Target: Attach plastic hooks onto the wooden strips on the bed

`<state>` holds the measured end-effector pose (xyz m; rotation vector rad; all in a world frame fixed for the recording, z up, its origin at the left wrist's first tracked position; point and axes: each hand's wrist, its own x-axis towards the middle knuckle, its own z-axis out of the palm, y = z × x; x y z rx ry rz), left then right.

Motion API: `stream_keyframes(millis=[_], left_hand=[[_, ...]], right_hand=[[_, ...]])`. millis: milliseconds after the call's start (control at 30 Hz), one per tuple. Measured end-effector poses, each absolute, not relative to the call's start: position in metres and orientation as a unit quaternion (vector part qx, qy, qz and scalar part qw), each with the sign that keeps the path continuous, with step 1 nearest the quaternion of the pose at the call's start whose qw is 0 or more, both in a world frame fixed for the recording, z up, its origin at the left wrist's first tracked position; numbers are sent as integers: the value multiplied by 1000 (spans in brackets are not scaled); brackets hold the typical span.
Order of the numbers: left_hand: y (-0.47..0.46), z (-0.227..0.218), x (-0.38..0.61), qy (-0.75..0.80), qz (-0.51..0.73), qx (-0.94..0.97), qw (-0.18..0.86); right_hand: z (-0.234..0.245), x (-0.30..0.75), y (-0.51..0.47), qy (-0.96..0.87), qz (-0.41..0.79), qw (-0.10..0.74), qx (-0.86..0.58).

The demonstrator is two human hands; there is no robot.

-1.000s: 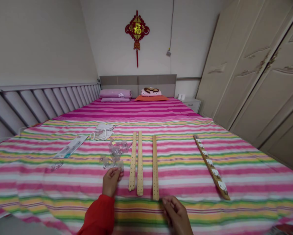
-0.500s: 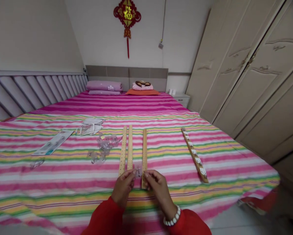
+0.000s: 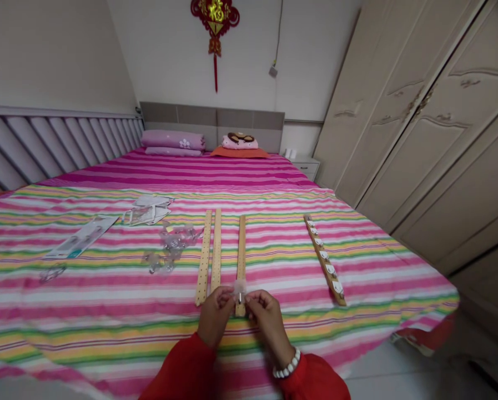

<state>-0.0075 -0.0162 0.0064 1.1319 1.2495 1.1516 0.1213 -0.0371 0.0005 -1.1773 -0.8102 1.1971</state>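
A clear adhesive hook (image 3: 239, 297) with a metal prong is over the near end of a narrow wooden strip (image 3: 241, 244), which looks like a ruler. My left hand (image 3: 215, 314) pinches the hook by its left edge. On the other side my right hand (image 3: 267, 316), with a white bead bracelet at its wrist, has thumb and fingers closed at the strip's right edge, close to the hook. Two similar strips with rows of holes, a left one (image 3: 204, 261) and a right one (image 3: 216, 250), lie beside it.
Several clear hooks (image 3: 174, 244) lie left of the strips. Farther left are a flat package (image 3: 82, 238), a small clear piece (image 3: 53, 272) and white packaging (image 3: 149, 211). A wooden strip bearing several white hook pieces (image 3: 324, 258) rests at right on the striped bedsheet (image 3: 127, 311).
My left hand has carried the clear hook rightward, from beside the wooden strip to over its near end. My right hand stays by the strip's edge. The view has shifted slightly.
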Motion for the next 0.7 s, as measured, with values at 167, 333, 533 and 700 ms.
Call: stream_keyframes(millis=[167, 333, 533, 700], left_hand=[[-20, 3, -8, 530, 461, 546, 457], [-21, 2, -8, 532, 455, 582, 413], [-20, -10, -11, 538, 420, 642, 349], [-19, -15, -12, 540, 404, 666, 318]], right_hand=[[-11, 119, -40, -333, 521, 588, -521], [-18, 118, -37, -333, 515, 589, -526], [-20, 118, -36, -340, 511, 590, -525], [-25, 118, -36, -341, 511, 588, -526]])
